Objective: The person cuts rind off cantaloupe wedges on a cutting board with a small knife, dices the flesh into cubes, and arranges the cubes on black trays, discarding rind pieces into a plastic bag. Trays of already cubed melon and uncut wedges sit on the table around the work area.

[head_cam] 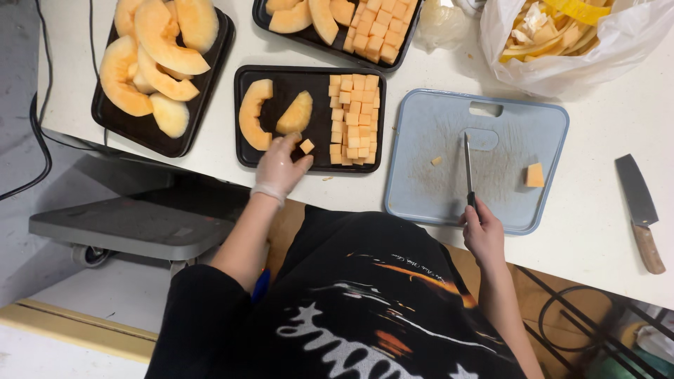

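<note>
1. Head view, hands: the gloved left hand (281, 167) pinches a melon cube (307, 146) between its fingertips, over the near edge of the middle tray (242, 151). The bare right hand (483, 231) is closed round the handle of a knife (468, 168), whose thin blade lies on the cutting board (421, 182) and points away from the person.
2. Middle tray: two peeled melon wedges (253, 112) lie on its left half; a block of neat cubes (354, 116) fills its right half, just beside the held cube.
3. Board: one larger melon chunk (535, 175) sits near its right edge, well apart from the knife; a small scrap (436, 161) lies left of the blade.
4. Rest of the white table (604, 231): a left tray (105, 116) heaped with wedges, a far tray (261, 17) with wedges and cubes, a plastic bag (547, 74) of peelings at top right, and a cleaver (639, 210) with a wooden handle lying alone right of the board.
</note>
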